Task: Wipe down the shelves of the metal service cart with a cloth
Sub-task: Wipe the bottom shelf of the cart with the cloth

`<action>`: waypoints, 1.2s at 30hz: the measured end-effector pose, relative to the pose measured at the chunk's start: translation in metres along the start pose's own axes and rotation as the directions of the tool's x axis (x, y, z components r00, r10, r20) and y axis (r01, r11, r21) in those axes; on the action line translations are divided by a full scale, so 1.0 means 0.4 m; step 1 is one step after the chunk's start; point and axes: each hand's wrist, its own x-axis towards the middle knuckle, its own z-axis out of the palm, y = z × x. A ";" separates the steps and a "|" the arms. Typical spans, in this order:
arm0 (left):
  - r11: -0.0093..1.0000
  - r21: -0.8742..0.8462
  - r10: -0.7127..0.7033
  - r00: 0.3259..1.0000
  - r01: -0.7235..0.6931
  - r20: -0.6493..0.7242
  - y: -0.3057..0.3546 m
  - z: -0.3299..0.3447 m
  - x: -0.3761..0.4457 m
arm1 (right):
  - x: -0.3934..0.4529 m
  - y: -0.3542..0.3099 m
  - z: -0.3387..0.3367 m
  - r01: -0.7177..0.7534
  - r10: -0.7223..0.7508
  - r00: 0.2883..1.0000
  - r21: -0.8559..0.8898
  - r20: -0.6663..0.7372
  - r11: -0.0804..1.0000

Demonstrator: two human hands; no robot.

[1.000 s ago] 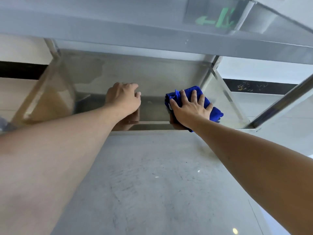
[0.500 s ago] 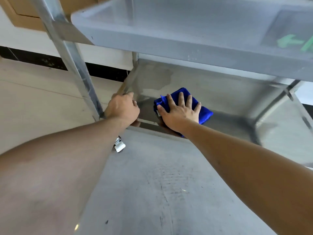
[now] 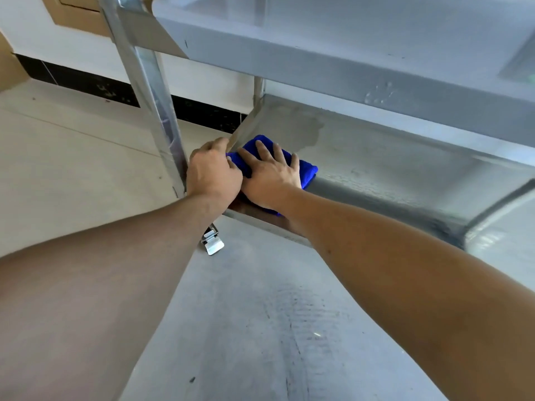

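A folded blue cloth (image 3: pixel 307 170) lies in the left corner of the cart's lower metal shelf (image 3: pixel 376 166). My right hand (image 3: pixel 269 175) presses flat on the cloth, fingers spread and straight. My left hand (image 3: pixel 212 172) sits right beside it at the shelf's left front corner, fingers curled over the shelf rim (image 3: pixel 231 211), touching the cloth's edge. A duller wet-looking patch shows on the shelf behind the cloth.
The upper shelf (image 3: pixel 318 68) overhangs close above the hands. A shiny upright post (image 3: pixel 150 91) stands just left of my left hand. A metal caster brake (image 3: pixel 212 241) pokes out below the corner. Grey floor lies beneath, beige tiles and a black skirting to the left.
My right hand has slid the cloth leftward along the lower shelf into its left corner, ending against my left hand. My view has swung left with it.
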 end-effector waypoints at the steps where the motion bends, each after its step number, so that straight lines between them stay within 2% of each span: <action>1: 1.000 0.003 0.007 1.000 -0.007 0.001 0.007 0.006 -0.002 | 0.006 0.016 -0.004 -0.010 0.011 1.000 0.009 -0.019 1.000; 5: 0.999 0.047 0.027 1.000 -0.027 0.007 0.060 0.050 -0.023 | 0.022 0.089 -0.013 -0.101 0.102 0.994 0.037 -0.041 0.994; 8: 0.993 -0.003 0.121 0.991 -0.121 0.055 0.117 0.098 -0.029 | 0.016 0.161 -0.019 -0.145 0.147 0.988 0.039 -0.055 0.989; 14: 0.960 -0.011 0.277 0.939 -0.281 0.203 0.254 0.198 -0.065 | -0.038 0.349 -0.043 -0.284 0.284 0.954 0.020 -0.093 0.959; 21: 0.937 -0.069 0.346 0.889 -0.342 0.301 0.457 0.304 -0.156 | -0.145 0.569 -0.077 -0.420 0.420 0.903 0.019 -0.092 0.907; 28: 0.846 0.071 0.460 0.792 -0.528 0.402 0.557 0.381 -0.219 | -0.308 0.812 -0.122 -0.589 0.587 0.799 0.025 -0.132 0.808; 32: 0.847 0.071 0.464 0.797 -0.527 0.388 0.565 0.395 -0.216 | -0.392 0.954 -0.157 -0.725 0.722 0.685 0.009 -0.094 0.689; 36: 0.840 0.084 0.461 0.788 -0.535 0.407 0.563 0.419 -0.208 | -0.406 1.028 -0.175 -0.782 0.780 0.622 -0.012 -0.070 0.623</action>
